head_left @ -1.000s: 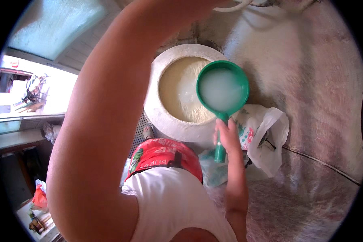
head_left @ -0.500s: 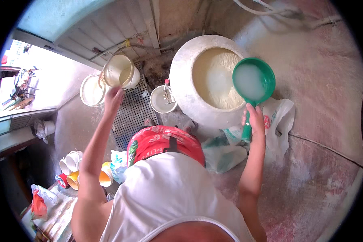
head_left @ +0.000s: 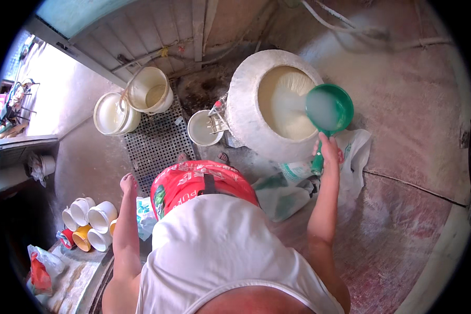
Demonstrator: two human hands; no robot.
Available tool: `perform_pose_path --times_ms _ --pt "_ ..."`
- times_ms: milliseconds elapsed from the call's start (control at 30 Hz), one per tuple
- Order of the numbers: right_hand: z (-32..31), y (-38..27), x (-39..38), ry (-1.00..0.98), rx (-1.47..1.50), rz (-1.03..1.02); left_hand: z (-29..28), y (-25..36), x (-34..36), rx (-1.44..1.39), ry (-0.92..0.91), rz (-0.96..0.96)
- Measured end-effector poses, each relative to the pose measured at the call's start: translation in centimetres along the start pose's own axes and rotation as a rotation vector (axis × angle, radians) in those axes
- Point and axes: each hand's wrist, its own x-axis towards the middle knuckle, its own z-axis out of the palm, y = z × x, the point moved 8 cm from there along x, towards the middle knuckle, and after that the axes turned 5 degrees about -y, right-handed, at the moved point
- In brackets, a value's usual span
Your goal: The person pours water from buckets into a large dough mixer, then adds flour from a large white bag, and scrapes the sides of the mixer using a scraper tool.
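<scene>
My right hand [head_left: 327,149] grips the handle of a green plastic dipper [head_left: 341,125]. Whitish cloudy liquid shows in its round bowl. The dipper hangs at the right rim of a large pale, round-bellied vat [head_left: 240,91], with its edge overlapping the opening. Cream-white liquid [head_left: 282,107] fills the vat's mouth. My left hand [head_left: 129,183] hangs loosely curled at my left side, and nothing shows in it. Ahead of that hand stand a white bucket [head_left: 167,99] with a little liquid at its bottom and a second white bucket [head_left: 131,124] beside it.
A small white pail [head_left: 192,131] with a metal rack beside it stands left of the vat. A perforated mat [head_left: 152,149] lies under the buckets. Several cups [head_left: 102,214] are stacked at the left. Plastic bags [head_left: 282,201] lie by the vat's base, and a hose [head_left: 345,26] runs above.
My left hand has drawn back from the white bucket toward my side. My right hand still holds the dipper, whose bowl now overlaps the vat's rim more. The whole view has shifted slightly.
</scene>
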Motion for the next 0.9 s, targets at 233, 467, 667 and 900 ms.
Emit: perform_pose_path --times_ms 233,467,667,900 --pt "-2.2 -0.1 1.1 -0.047 -0.058 -0.020 6.4 -1.8 -2.1 -0.037 -0.033 0.029" --pt "-3.7 -0.4 1.3 -0.164 0.006 -0.026 9.3 -3.9 -5.9 -0.141 -0.020 0.101" --pt "-3.3 -0.4 0.7 -0.279 0.190 0.067 5.0 -7.9 -8.1 -0.124 0.120 0.043" --pt "-3.0 -1.2 0.7 -0.304 0.303 0.012 3.5 -10.5 -9.5 -0.140 0.183 -0.041"
